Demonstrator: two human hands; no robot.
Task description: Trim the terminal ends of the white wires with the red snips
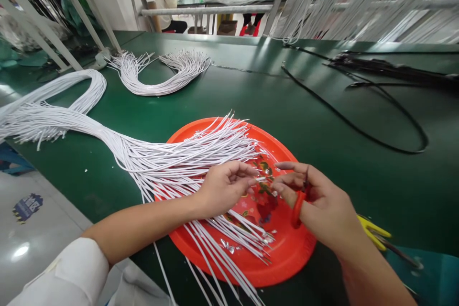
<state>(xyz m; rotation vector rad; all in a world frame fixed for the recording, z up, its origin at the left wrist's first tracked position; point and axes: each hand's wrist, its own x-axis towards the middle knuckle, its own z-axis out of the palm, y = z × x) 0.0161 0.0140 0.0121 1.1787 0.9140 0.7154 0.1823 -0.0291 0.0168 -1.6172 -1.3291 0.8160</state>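
Observation:
My left hand (224,186) pinches one white cable (261,179) close to its end, above the red tray (283,260). My right hand (319,201) faces it from the right, fingers curled, with red-handled scissors (298,209) hooked in the palm; the blades are mostly hidden. Its thumb and fingertips are near the cable tip; whether they touch it I cannot tell. A thick bundle of white cables (172,158) runs from the left onto the tray, under and around my left forearm. Shiny foil scraps (229,247) lie on the tray among the cable ends.
More white cable bundles (161,90) lie curled on the green table (229,100). Black cables (390,69) loop at the right. A yellow-handled tool (373,232) rests beside my right forearm. White cables hang from a metal rack (222,10) at the back, with people beyond.

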